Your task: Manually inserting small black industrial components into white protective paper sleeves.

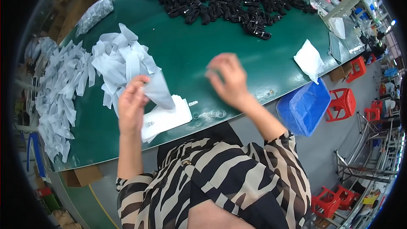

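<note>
My left hand (pixel 135 101) pinches a translucent grey plastic bag (pixel 157 90) by its upper left part. The bag hangs over a stack of white paper sheets (pixel 174 116) near the table's front edge. Just beyond that hand lies a loose heap of similar bags (pixel 127 59). My right hand (pixel 230 80) hovers over the middle of the green table (pixel 182 55), its fingers curved and apart from the thumb, with nothing visible in them. Motion blurs its fingertips. Coiled black cables (pixel 229 0) are piled at the table's far side.
More bags (pixel 63 89) spread along the left. A clear plastic packet (pixel 95 13) lies at the far left and a white pouch (pixel 308 59) at the right edge. A blue-lined bin (pixel 303 108) stands below that edge, near red stools (pixel 341 104).
</note>
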